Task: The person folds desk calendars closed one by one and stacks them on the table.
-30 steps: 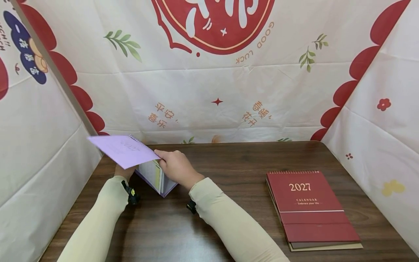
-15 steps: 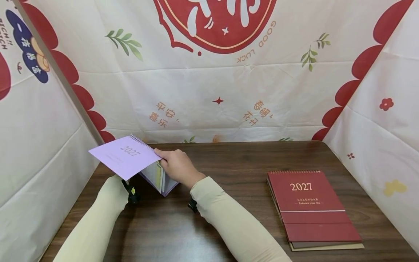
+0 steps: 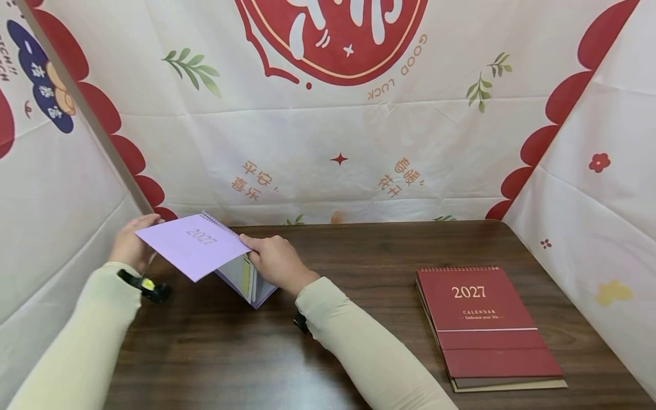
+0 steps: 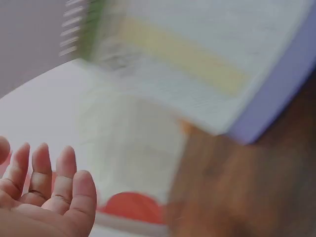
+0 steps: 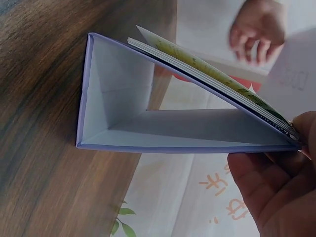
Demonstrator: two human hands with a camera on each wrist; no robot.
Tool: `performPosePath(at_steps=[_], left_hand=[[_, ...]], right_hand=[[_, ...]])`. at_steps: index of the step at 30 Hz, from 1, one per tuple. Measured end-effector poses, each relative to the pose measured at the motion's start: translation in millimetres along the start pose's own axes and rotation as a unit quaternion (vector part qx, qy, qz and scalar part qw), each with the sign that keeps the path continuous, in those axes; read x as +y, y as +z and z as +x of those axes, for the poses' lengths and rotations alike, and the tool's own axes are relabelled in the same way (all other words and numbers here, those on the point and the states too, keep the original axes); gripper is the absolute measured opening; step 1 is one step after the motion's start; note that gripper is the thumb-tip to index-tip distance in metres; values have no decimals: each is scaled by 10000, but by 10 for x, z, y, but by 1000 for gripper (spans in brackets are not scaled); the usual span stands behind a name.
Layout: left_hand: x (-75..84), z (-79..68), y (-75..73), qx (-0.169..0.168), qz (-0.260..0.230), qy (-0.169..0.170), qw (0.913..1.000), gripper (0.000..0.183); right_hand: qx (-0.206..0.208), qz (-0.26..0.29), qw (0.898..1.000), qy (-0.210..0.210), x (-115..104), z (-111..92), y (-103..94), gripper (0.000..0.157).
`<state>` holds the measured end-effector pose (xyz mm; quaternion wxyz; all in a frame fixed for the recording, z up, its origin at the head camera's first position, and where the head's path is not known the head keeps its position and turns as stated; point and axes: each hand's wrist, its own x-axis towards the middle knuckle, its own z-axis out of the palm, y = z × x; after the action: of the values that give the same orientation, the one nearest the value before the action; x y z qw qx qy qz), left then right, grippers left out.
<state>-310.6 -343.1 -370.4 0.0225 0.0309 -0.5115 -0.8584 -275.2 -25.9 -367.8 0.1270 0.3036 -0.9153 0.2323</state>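
A purple 2027 desk calendar (image 3: 197,245) stands on its triangular base at the table's far left, its front cover lifted and sticking out leftward. My right hand (image 3: 281,263) pinches its spiral-bound top edge. In the right wrist view, the hollow purple stand (image 5: 197,129) and its inner pages are seen side-on, with the thumb (image 5: 305,126) on one face and fingers on the other. My left hand (image 3: 130,244) is just left of the cover's corner. Its fingers (image 4: 65,173) are loosely spread with nothing in them in the left wrist view, where the calendar's printed pages (image 4: 182,59) look blurred.
A red 2027 calendar (image 3: 492,324) lies flat on the right of the brown wooden table (image 3: 359,319). White printed cloth (image 3: 328,131) walls in the table at the back and both sides; the left wall is close to my left hand.
My left hand has come out from under the purple cover and moved left and up. The cover has tipped down, showing its 2027 lettering. My right hand keeps its place on the top edge.
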Motion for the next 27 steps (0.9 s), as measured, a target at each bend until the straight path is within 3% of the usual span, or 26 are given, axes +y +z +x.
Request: performPosePath(at_steps=[3,6,9,11,15,17,19,27], left_hand=[[306,-162,139,152,290,300,9990,13],[526,-251,241,206,940,406,9945,25],[594,-287,379,-16,1960,372,9799,34],[583,-289,467,-383,2813,117,9588,35],[454,-272,588,-1343,4407,-567,8858,42],[359,-262,615,-1600,4787,-769,8598,48],[259,-247,627,-1635,5030,-809,8448,51],[-123,-148,720,-871,5901,-261,8022,56]], right_hand=[[47,-3,10000,-30,13,-6,22,37],[97,-22,9999,-63,24,-10,43,37],[148,-66,9998,-94,28,-8,51,37],[168,-77,9998,-126,25,-8,45,38],[168,-86,9997,-154,18,-11,28,37],[159,-85,9997,-173,16,-12,25,37],[154,-97,9997,-180,16,-15,24,36],[144,-100,9996,-237,29,-17,25,35]])
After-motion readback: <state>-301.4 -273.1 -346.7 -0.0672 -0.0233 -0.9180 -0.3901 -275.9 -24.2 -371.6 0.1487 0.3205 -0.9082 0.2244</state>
